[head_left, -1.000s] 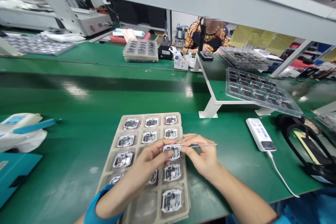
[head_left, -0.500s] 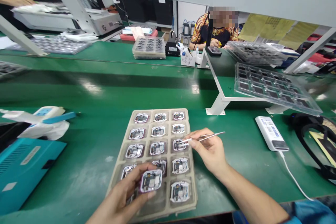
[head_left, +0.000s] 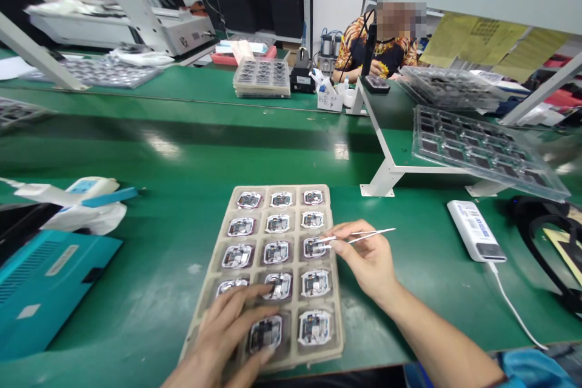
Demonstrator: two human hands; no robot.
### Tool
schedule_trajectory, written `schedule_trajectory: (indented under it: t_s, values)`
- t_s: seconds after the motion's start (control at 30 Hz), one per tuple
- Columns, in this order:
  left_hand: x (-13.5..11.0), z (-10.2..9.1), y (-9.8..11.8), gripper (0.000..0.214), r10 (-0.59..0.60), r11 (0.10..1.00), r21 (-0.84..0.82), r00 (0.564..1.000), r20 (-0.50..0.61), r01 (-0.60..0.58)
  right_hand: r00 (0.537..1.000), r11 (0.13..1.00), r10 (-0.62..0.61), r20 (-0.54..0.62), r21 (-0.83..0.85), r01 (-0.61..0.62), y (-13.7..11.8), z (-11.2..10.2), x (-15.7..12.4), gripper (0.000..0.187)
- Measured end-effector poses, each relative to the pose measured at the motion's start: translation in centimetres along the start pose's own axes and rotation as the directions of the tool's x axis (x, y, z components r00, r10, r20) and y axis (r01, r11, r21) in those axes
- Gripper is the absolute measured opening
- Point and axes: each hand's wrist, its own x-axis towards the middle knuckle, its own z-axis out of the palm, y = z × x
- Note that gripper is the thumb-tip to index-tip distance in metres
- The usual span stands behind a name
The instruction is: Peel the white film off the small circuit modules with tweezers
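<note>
My left hand [head_left: 227, 330] is at the near middle pocket of the beige tray [head_left: 334, 315]. Its thumb and index finger are at opposite edges of a rounded-square case with a circuit board [head_left: 266, 333], which sits low in that pocket. The other fingers stretch over the neighbouring case [head_left: 278, 286]. Closed round metal tweezers [head_left: 373, 234], my right hand [head_left: 366, 257] is at the tray's right edge. The tweezers' pointed end sticks out to the right, and their other end lies over a case [head_left: 313, 247] in the right column. Similar cases fill the other visible pockets.
A white device [head_left: 475, 230] with a cable lies right of the tray, near a black ring-shaped object [head_left: 545, 248]. A raised stand [head_left: 382, 179] carries clear trays [head_left: 486, 148]. To the left is a teal case [head_left: 50, 297]. A co-worker [head_left: 377, 51] sits across the bench.
My left hand has lowered the case from above the tray into the near middle pocket, and its other fingers have stretched out. My right hand keeps its grip on the tweezers. The view has shifted slightly.
</note>
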Motion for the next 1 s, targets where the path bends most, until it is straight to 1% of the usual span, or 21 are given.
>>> schedule_trajectory:
  t_s: [0.07, 0.1, 0.17, 0.2, 0.23, 0.3, 0.4, 0.47, 0.57, 0.63, 0.7, 0.73, 0.8, 0.83, 0.9, 0.93, 1.0]
  values:
    - [1.0, -0.2, -0.7, 0.025, 0.039, 0.986, 0.166, 0.998, -0.051, -0.03, 1.0, 1.0, -0.006, 0.0, -0.004, 0.006, -0.1, 0.0, 0.0, 0.008]
    - [1.6, -0.2, -1.1, 0.025, 0.07, 0.958, 0.283, 0.994, -0.081, -0.044, 1.0, 1.0, -0.005, 0.0, -0.008, 0.005, -0.2, 0.0, 0.1, 0.008]
    - [2.5, 0.1, -1.8, 0.025, 0.135, 0.869, 0.491, 0.985, -0.109, -0.065, 1.0, 1.0, 0.001, -0.001, -0.017, -0.001, -0.2, 0.0, 0.1, 0.009]
    - [2.9, 0.3, -2.0, 0.025, 0.159, 0.828, 0.556, 0.981, -0.107, -0.074, 1.0, 1.0, 0.005, -0.002, -0.022, -0.005, -0.2, 0.0, 0.1, 0.009]
    - [3.1, 0.5, -2.1, 0.024, 0.174, 0.803, 0.59, 0.98, -0.1, -0.082, 1.0, 1.0, 0.009, -0.005, -0.025, -0.009, -0.2, 0.0, 0.1, 0.01]
    - [3.4, 0.8, -2.2, 0.024, 0.162, 0.81, 0.582, 0.981, -0.103, -0.073, 1.0, 1.0, 0.012, -0.01, -0.024, -0.012, -0.2, 0.0, 0.2, 0.01]
    - [3.6, 0.7, -2.1, 0.024, 0.092, 0.886, 0.464, 0.985, -0.145, -0.014, 1.0, 1.0, 0.01, -0.016, -0.017, -0.01, -0.2, 0.0, 0.1, 0.011]
    - [3.7, 0.6, -2.1, 0.023, 0.06, 0.934, 0.358, 0.986, -0.157, 0.0, 1.0, 1.0, 0.012, -0.022, -0.021, -0.013, -0.2, 0.0, 0.1, 0.011]
    - [4.0, 0.5, -2.0, 0.016, 0.032, 0.987, 0.161, 0.989, -0.142, -0.009, 0.999, 0.999, 0.03, -0.029, -0.021, -0.03, -0.3, 0.1, 0.1, 0.011]
    - [4.5, 0.5, -1.7, 0.012, -0.043, 0.999, 0.011, 0.994, -0.103, 0.045, 0.998, 0.999, 0.046, -0.037, 0.004, -0.045, -0.3, 0.1, 0.1, 0.012]
    - [5.2, 0.5, -0.9, 0.01, -0.129, 0.982, -0.147, 0.99, -0.048, 0.121, 0.997, 0.997, 0.062, -0.055, 0.045, -0.06, -0.4, 0.1, 0.2, 0.013]
    - [5.8, 0.4, -0.4, 0.014, -0.157, 0.965, -0.217, 0.987, -0.026, 0.148, 0.995, 0.995, 0.068, -0.068, 0.073, -0.063, -0.4, 0.2, 0.2, 0.014]
    - [7.2, 0.2, 1.0, 0.026, -0.173, 0.931, -0.328, 0.985, -0.005, 0.162, 0.992, 0.99, 0.066, -0.109, 0.134, -0.051, -0.4, 0.2, 0.3, 0.017]
    - [8.0, 0.1, 1.8, 0.028, -0.174, 0.917, -0.362, 0.985, 0.008, 0.165, 0.99, 0.986, 0.059, -0.131, 0.164, -0.037, -0.3, 0.2, 0.4, 0.018]
    - [9.6, -0.1, 3.4, 0.019, -0.183, 0.879, -0.439, 0.982, 0.051, 0.186, 0.984, 0.978, 0.047, -0.171, 0.209, -0.01, -0.3, 0.3, 0.4, 0.019]
    - [10.2, -0.2, 4.1, 0.018, -0.21, 0.841, -0.489, 0.973, 0.099, 0.232, 0.982, 0.975, 0.049, -0.182, 0.223, -0.007, -0.3, 0.2, 0.4, 0.018]
    - [11.1, -0.2, 5.3, 0.02, -0.29, 0.724, -0.593, 0.936, 0.2, 0.352, 0.981, 0.972, 0.065, -0.182, 0.236, -0.02, -0.2, 0.2, 0.3, 0.016]
